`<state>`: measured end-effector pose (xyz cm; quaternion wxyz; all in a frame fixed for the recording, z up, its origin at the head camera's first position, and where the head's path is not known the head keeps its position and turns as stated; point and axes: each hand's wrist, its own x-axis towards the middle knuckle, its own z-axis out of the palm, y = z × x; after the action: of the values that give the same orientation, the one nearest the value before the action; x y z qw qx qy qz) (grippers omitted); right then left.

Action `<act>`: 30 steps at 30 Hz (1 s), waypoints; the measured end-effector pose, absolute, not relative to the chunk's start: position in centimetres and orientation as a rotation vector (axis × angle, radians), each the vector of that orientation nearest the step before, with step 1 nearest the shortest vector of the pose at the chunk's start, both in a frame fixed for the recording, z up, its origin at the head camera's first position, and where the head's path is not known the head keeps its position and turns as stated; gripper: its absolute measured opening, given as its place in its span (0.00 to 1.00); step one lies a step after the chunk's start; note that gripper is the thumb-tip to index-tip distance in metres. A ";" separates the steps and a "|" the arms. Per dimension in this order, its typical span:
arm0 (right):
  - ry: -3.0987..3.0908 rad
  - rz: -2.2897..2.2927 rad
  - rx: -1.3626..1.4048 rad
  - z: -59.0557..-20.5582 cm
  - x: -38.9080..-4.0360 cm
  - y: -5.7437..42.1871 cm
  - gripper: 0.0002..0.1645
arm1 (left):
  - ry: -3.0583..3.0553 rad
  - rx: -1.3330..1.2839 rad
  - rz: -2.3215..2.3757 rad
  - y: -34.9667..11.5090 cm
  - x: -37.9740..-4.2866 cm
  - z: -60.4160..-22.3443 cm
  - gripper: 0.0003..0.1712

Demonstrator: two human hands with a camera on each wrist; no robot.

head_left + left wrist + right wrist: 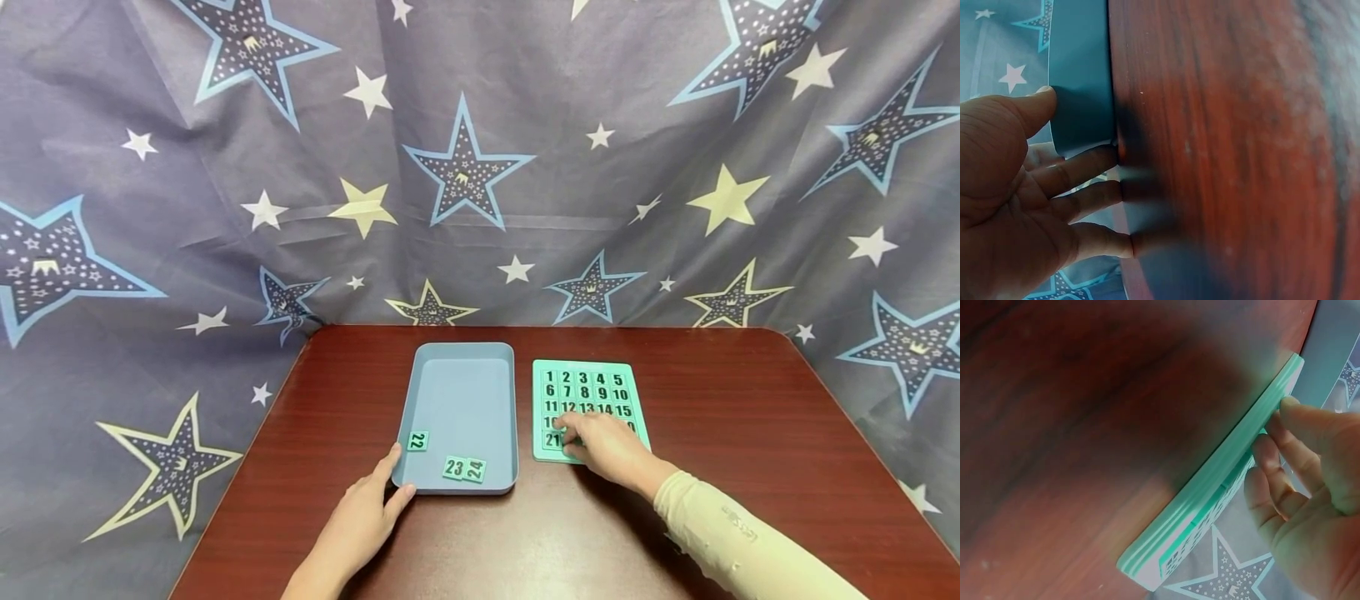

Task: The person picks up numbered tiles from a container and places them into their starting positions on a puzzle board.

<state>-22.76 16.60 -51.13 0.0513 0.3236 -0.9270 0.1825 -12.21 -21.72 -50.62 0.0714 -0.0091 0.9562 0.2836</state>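
Note:
A blue-grey tray [465,417] lies on the table, holding number tiles 22 [417,441], 23 [453,467] and 24 [474,470]. At its near left corner my left hand [360,517] holds the tray, thumb and forefinger on either side of the corner. To the right lies a mint-green number board [537,400] with rows of black-numbered tiles. Over its lower part is my right hand [607,446], fingertips touching near tile 21 [553,440]. The right wrist view shows the thumb at the board's near edge and bent fingers above it. Part of the lower rows is hidden by this hand.
The table [465,550] is dark red-brown wood. Behind it and along the sides hangs a grey-purple cloth [480,250] printed with stars. A narrow strip of table separates the tray and the board.

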 end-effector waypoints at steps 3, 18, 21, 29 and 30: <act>-2.811 0.549 0.986 -51.0 -22.7 16.9 0.19 | 2.879 -0.022 0.850 -21.6 -12.2 -50.6 0.41; -2.758 0.502 1.221 -45.2 -23.1 5.4 0.21 | 2.882 -0.013 0.831 -21.8 -12.2 -50.6 0.42; -2.901 0.273 1.280 -45.3 -23.1 1.2 0.25 | 2.888 -0.006 0.838 -21.9 -12.3 -50.7 0.41; -3.093 -0.293 1.250 -47.0 -22.9 -4.4 0.27 | 2.893 0.011 0.874 -22.0 -12.3 -51.0 0.41; -3.085 -0.324 1.252 -47.2 -22.8 -4.6 0.28 | 2.897 0.013 0.873 -22.0 -12.2 -51.0 0.41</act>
<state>-22.82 -4.63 -47.17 -0.1015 0.3722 -0.9175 -0.0963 -12.23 -22.02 -50.97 0.0577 0.0044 0.9558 0.2881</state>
